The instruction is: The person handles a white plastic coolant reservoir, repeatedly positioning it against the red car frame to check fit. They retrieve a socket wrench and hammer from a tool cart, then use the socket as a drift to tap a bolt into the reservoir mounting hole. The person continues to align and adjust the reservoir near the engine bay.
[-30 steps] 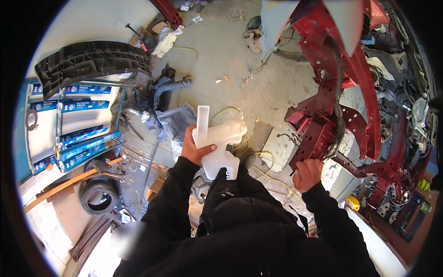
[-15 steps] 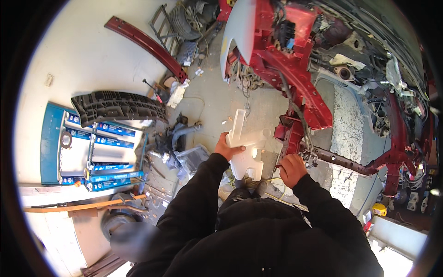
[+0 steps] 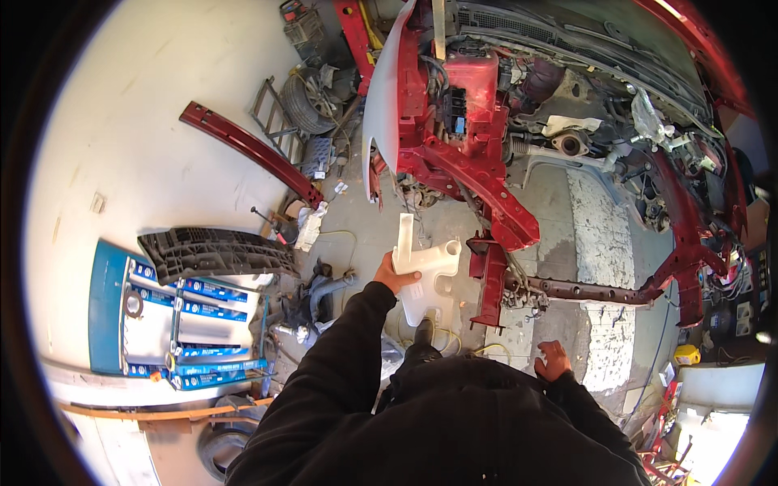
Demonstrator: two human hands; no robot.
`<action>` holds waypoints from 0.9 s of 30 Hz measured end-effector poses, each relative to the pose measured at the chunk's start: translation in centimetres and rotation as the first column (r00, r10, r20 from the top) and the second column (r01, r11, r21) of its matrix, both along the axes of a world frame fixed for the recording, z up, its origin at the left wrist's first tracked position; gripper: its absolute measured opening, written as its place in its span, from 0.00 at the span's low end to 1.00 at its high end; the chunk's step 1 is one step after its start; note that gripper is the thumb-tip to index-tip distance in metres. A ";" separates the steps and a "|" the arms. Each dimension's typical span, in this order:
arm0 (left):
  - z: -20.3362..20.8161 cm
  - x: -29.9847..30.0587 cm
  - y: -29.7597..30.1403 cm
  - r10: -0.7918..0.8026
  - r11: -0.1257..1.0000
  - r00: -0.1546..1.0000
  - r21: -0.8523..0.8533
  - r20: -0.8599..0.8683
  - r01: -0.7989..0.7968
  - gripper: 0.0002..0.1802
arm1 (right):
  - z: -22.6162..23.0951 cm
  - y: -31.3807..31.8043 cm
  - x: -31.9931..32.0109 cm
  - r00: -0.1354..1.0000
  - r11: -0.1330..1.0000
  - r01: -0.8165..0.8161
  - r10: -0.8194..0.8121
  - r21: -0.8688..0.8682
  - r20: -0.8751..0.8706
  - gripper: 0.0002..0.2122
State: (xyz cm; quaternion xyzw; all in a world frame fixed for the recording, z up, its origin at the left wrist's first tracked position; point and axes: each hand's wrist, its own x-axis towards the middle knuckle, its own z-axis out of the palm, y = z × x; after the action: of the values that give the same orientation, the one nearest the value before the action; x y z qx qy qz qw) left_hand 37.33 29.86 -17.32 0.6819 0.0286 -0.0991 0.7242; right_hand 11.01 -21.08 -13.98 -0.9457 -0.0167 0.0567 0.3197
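A translucent white plastic fluid reservoir (image 3: 427, 296), with a tall narrow neck piece and a round opening on top, hangs upright in front of me. My left hand (image 3: 397, 274) grips its left side, thumb across the front. Low on the right, away from the car, my right hand (image 3: 553, 360) is empty, its fingers loosely bent and apart. The stripped red front frame of a car (image 3: 489, 279) stands just right of the reservoir, with a visible gap between them.
A grey fender (image 3: 385, 97) is on the car's near left side. Against the left wall are a red bumper beam (image 3: 247, 150), a black plastic panel (image 3: 219, 255) and a rack of blue boxes (image 3: 215, 377). A yellow cord (image 3: 492, 348) lies on the floor by my feet.
My right hand has left the red frame end and dropped lower right. The reservoir stays in my left hand. The view has shifted, showing more of the car.
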 end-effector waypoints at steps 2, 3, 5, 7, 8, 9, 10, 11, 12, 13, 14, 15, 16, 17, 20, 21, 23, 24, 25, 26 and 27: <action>-0.2 1.3 0.1 -0.029 1.000 1.000 -0.012 -0.010 0.029 0.51 | -3.0 -0.5 -1.2 0.996 1.000 0.006 -0.004 0.013 -0.091 0.21; -0.2 2.2 0.2 -0.050 0.999 0.999 -0.014 -0.011 0.050 0.52 | -4.5 -0.6 -1.7 0.995 1.000 -0.004 0.005 0.011 -0.099 0.22; -0.5 4.0 0.5 -0.083 0.996 0.996 -0.034 -0.015 0.083 0.52 | -7.4 -0.3 -2.2 0.993 1.000 -0.019 0.019 0.006 -0.114 0.25; -1.0 5.6 0.6 -0.105 0.992 0.994 -0.072 -0.026 0.103 0.52 | -9.5 0.5 -2.5 0.978 0.999 -0.016 0.009 -0.029 -0.209 0.27; -1.4 6.4 0.7 -0.114 0.991 0.993 -0.070 -0.024 0.113 0.51 | -10.1 1.1 -2.7 0.989 0.999 -0.042 0.042 0.003 -0.145 0.27; -1.8 7.4 0.6 -0.125 0.990 0.992 -0.069 -0.023 0.123 0.51 | -10.6 1.6 -2.7 0.981 0.999 -0.035 0.033 -0.009 -0.191 0.28; -2.2 7.9 0.6 -0.133 0.990 0.990 -0.059 -0.044 0.131 0.50 | -10.8 2.4 -3.4 0.957 0.999 -0.013 0.002 -0.034 -0.291 0.29; -2.7 8.7 0.6 -0.177 0.980 0.983 -0.098 -0.057 0.171 0.47 | -11.0 2.9 -3.8 0.956 0.999 0.004 -0.017 -0.045 -0.294 0.29; -3.0 9.3 0.4 -0.201 0.969 0.978 -0.156 -0.060 0.190 0.46 | -11.0 3.4 -4.8 0.941 0.993 0.107 -0.118 -0.051 -0.316 0.29; -3.3 9.8 0.4 -0.217 0.960 0.973 -0.196 -0.083 0.198 0.46 | -11.2 4.0 -5.7 0.942 0.987 0.160 -0.160 -0.024 -0.295 0.28; -3.5 10.3 0.3 -0.233 0.950 0.967 -0.235 -0.099 0.204 0.45 | -11.4 4.5 -6.8 0.901 0.969 0.244 -0.244 -0.044 -0.358 0.27; -3.7 10.7 0.1 -0.251 0.933 0.964 -0.289 -0.093 0.215 0.44 | -11.7 4.9 -8.0 0.909 0.967 0.252 -0.244 -0.022 -0.339 0.27; -3.7 11.1 0.0 -0.253 0.935 0.959 -0.287 -0.126 0.209 0.44 | -12.3 5.3 -9.2 0.902 0.961 0.277 -0.261 -0.005 -0.343 0.27; -3.7 11.4 -0.1 -0.262 0.929 0.954 -0.305 -0.143 0.209 0.44 | -13.2 5.8 -10.3 0.889 0.951 0.310 -0.287 0.007 -0.356 0.27; -3.7 12.0 -0.3 -0.280 0.922 0.946 -0.320 -0.161 0.219 0.44 | -15.2 6.6 -13.2 0.780 0.937 0.345 -0.318 -0.055 -0.539 0.23; -3.8 12.0 -0.3 -0.282 0.918 0.946 -0.331 -0.158 0.219 0.44 | -15.9 6.8 -13.6 0.748 0.913 0.408 -0.328 0.011 -0.577 0.20; -3.9 11.7 0.0 -0.266 0.929 0.950 -0.307 -0.164 0.207 0.45 | -16.3 6.8 -14.6 0.760 0.901 0.419 -0.279 0.115 -0.587 0.17; -4.0 11.5 0.2 -0.264 0.929 0.952 -0.308 -0.153 0.208 0.45 | -16.4 6.7 -14.8 0.681 0.885 0.460 -0.301 0.070 -0.668 0.16; -4.0 11.2 0.6 -0.247 0.936 0.955 -0.296 -0.163 0.192 0.45 | -16.5 6.6 -15.0 0.711 0.933 0.360 -0.259 0.021 -0.654 0.15; -4.0 10.8 1.0 -0.234 0.939 0.958 -0.293 -0.163 0.180 0.45 | -16.8 6.6 -15.0 0.769 0.932 0.355 -0.251 0.066 -0.587 0.14; -3.8 10.4 1.5 -0.217 0.946 0.957 -0.282 -0.191 0.159 0.45 | -17.1 6.6 -14.7 0.783 0.938 0.340 -0.237 0.075 -0.575 0.13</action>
State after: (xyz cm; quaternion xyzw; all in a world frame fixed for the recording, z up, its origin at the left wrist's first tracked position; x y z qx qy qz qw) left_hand 47.75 31.38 -21.14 0.5638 0.0293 -0.2456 0.7880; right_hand -3.69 -14.51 -31.08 -0.8470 0.2176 0.2784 0.3971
